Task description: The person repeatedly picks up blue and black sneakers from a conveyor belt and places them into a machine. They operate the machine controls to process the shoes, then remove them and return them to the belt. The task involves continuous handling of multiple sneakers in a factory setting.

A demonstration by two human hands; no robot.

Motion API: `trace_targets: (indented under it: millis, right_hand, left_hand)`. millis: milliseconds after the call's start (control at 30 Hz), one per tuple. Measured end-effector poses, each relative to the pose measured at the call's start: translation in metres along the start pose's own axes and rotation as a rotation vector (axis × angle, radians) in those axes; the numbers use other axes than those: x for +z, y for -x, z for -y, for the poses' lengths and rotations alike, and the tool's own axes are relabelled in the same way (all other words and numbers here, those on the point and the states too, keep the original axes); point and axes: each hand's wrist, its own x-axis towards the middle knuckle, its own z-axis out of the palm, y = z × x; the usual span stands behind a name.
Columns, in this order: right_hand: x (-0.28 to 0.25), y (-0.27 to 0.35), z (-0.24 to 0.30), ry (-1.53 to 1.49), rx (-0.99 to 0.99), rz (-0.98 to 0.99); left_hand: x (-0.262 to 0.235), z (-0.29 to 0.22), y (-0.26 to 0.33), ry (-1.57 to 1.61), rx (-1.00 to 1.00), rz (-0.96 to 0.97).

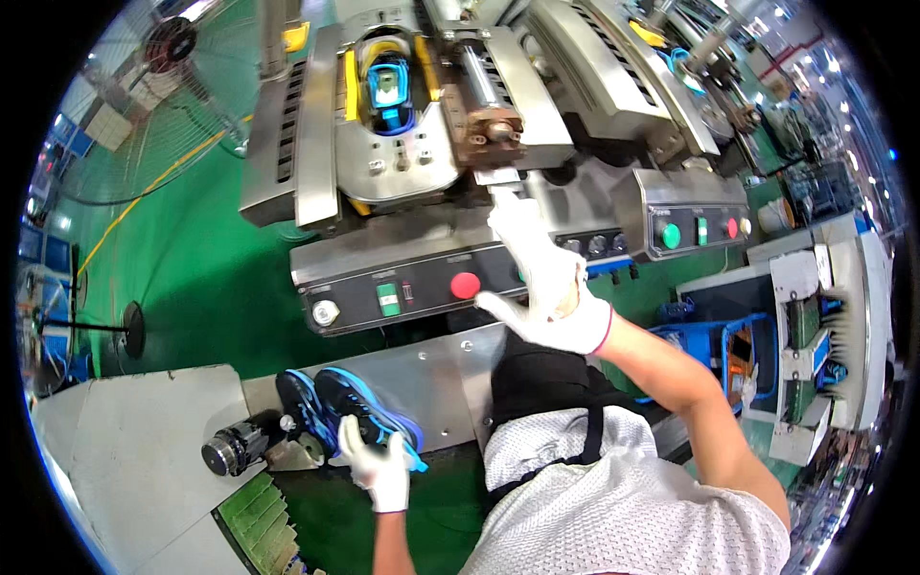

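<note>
My left hand, in a white glove, is low at the left beside a pair of dark sneakers with blue trim. Its fingers are apart at the nearer sneaker; whether they touch it I cannot tell. The other sneaker lies just left of it. My right hand, also gloved and blurred, reaches over the control panel with thumb and fingers stretched out. Its fingertips are near a small metal plate under the machine's cylinder. A blue-trimmed shoe sits in the machine's cradle between yellow pads.
The steel control panel bears a red button and a green switch. A second panel stands to the right. A metal ledge runs before me. A fan, a motor and a blue crate are around.
</note>
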Motion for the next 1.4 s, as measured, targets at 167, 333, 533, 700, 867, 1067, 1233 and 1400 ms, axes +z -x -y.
trace_targets:
  millis: [167,333,533,700,867,1067,1233,1400]
  right_hand:
    - [0.088,0.103,-0.100,0.554,-0.052,0.234]
    - [0.035,0.096,-0.030,-0.111,0.146,0.290]
    - [0.000,0.205,0.000,-0.570,0.189,0.491]
    - [-0.042,0.262,-0.009,-0.581,0.289,0.074]
    - [-0.113,0.345,0.010,-0.771,0.667,-0.369]
    - [-0.169,0.414,0.004,-1.007,0.920,-1.502]
    - [-0.277,0.461,-0.128,-0.083,0.984,-1.670]
    - [-0.414,0.559,-0.314,0.548,1.365,-1.620]
  left_hand:
    - [-0.028,0.011,-0.065,-0.343,0.670,0.225]
    - [-0.034,-0.016,-0.082,-0.198,0.534,0.169]
    - [0.030,-0.183,-0.037,-0.016,0.755,0.225]
    - [0.113,-0.280,0.001,0.351,0.553,0.597]
    - [0.195,-0.393,0.053,0.326,0.839,0.930]
    - [0.222,-0.487,0.145,0.578,1.282,1.202]
    - [0.243,-0.453,0.137,0.433,1.377,1.127]
    - [0.302,-0.384,0.123,0.172,1.389,1.100]
